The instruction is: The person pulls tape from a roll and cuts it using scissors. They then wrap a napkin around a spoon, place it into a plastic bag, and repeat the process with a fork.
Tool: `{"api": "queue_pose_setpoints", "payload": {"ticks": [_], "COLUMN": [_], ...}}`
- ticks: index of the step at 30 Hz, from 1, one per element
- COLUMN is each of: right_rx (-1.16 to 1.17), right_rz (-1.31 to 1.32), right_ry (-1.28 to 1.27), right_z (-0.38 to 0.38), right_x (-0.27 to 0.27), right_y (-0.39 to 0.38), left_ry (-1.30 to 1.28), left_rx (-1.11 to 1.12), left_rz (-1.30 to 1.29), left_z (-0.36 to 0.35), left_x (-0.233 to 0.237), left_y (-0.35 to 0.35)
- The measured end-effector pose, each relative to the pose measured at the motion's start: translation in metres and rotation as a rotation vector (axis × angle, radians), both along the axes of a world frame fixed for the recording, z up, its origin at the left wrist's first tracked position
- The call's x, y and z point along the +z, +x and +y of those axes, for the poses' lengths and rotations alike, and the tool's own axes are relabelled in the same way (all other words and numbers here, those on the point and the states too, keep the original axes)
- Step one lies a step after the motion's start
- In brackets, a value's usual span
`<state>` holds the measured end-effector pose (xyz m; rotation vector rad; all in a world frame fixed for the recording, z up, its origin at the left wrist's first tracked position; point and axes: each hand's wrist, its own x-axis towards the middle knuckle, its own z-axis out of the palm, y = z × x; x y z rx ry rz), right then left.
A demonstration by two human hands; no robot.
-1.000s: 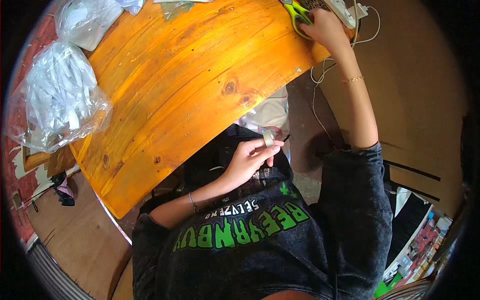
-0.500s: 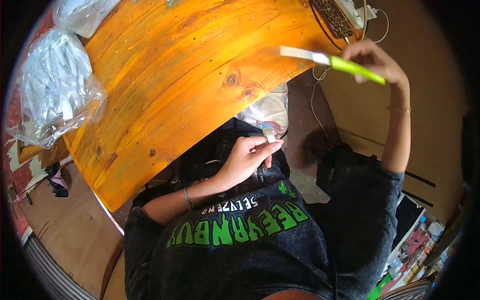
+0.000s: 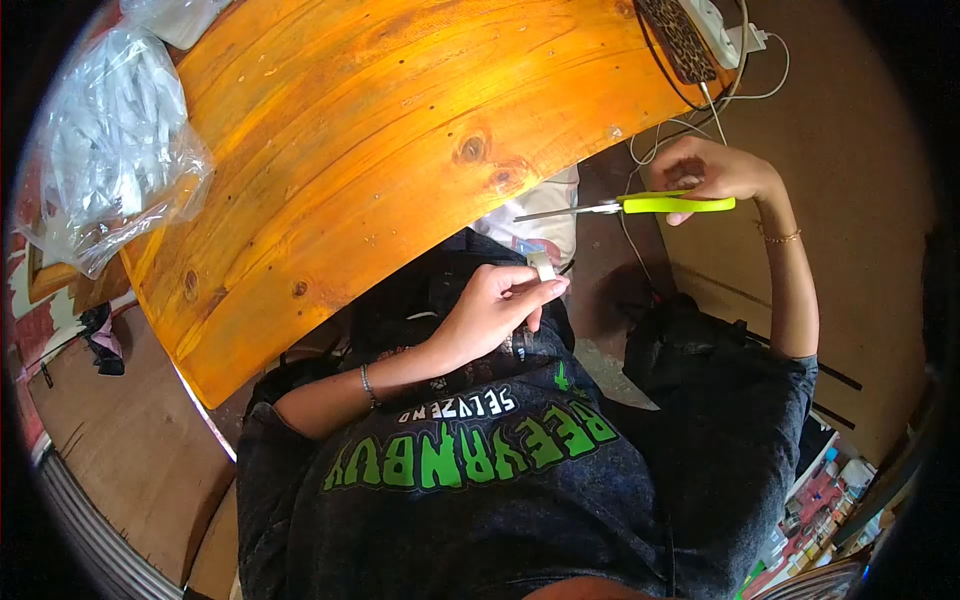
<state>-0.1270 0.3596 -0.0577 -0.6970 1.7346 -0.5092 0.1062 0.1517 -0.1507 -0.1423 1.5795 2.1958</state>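
Observation:
My right hand (image 3: 715, 170) grips a pair of scissors (image 3: 675, 204) by bright yellow-green handles. Their metal blades look closed and point left, just off the table's near edge. In front of my chest, my left hand (image 3: 505, 308) pinches a small pale curled strip (image 3: 541, 266) between thumb and fingers; its exact kind cannot be made out. The scissors and the strip are apart, with the scissors further out and to the right.
A wooden table (image 3: 400, 150) spreads ahead. On its left lies a clear plastic bag (image 3: 120, 150) full of pale strips. At the far right edge are a leopard-print phone (image 3: 677, 38) and a white power strip (image 3: 712, 30) with cables. White fabric (image 3: 550, 215) shows below the table edge.
My right hand has come down and nearer with the scissors, turning the blades edge-on and more level. My left hand has stayed nearly still with the strip.

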Motion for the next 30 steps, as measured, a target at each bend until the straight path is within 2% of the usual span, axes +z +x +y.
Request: {"api": "queue_pose_setpoints", "payload": {"ticks": [3,6,17,20,24,27,28,30], "right_rx": [0.094,0.037,0.077,0.096,0.12,0.091,0.035,-0.14], "right_rz": [0.044,-0.029,-0.045,-0.023,-0.027,0.091,0.109,-0.092], "right_ry": [0.04,0.044,0.066,0.062,0.215,0.205,0.253,0.082], "right_z": [-0.006,-0.008,-0.011,-0.008,-0.002,0.008,0.02,0.03], "right_x": [0.001,-0.001,-0.003,-0.005,-0.004,0.007,0.005,0.013], "right_y": [-0.004,-0.004,-0.006,-0.006,0.001,0.002,-0.003,0.003], "left_ry": [0.018,0.031,0.022,0.022,-0.066,-0.172,-0.18,-0.342], "left_rx": [-0.002,-0.006,-0.028,0.023,-0.195,-0.335,-0.306,-0.243], "left_rz": [-0.011,-0.007,-0.005,-0.013,-0.039,0.024,0.037,0.348], "left_z": [-0.001,-0.002,-0.002,0.0,-0.012,-0.017,-0.014,-0.013], "left_x": [0.003,0.004,0.0,0.001,0.005,0.019,0.019,0.02], "left_y": [0.001,0.001,0.0,0.002,0.004,0.003,0.007,0.01]}}
